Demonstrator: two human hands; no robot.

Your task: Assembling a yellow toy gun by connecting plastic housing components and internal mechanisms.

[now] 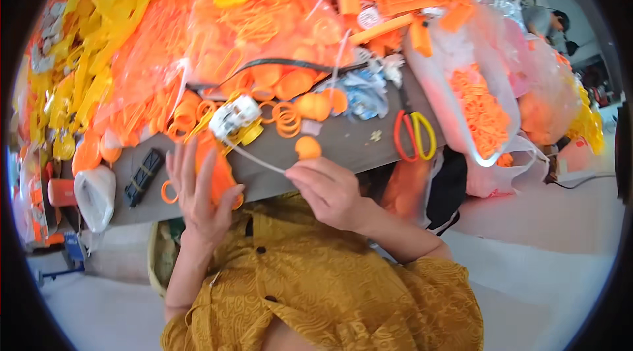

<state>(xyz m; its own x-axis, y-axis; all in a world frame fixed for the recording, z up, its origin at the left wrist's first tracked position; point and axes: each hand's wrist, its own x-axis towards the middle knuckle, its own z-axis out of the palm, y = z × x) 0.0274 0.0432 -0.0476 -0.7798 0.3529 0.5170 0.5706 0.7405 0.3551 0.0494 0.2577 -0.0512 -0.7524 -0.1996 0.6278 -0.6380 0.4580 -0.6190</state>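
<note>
My right hand (330, 192) pinches one end of a thin white strip (257, 158), closed between thumb and fingertips. The strip slants up left to a small white plastic mechanism (235, 115) on the table, beside a yellow piece (248, 133). My left hand (203, 189) is open, its fingers stretched away from me. A long orange plastic part (223, 176) lies beside its fingers, partly covered by the hand; whether they touch is unclear. Just beyond my right fingertips sits a round orange piece (308, 148). Orange rings (287, 119) lie farther back.
Red-and-yellow-handled scissors (415, 136) lie at the right. A bag of small orange parts (481, 113) hangs over the table edge. Orange and yellow plastic parts (142, 54) pile up behind. A black bundle (143, 176) and a white bag (95, 198) are at the left.
</note>
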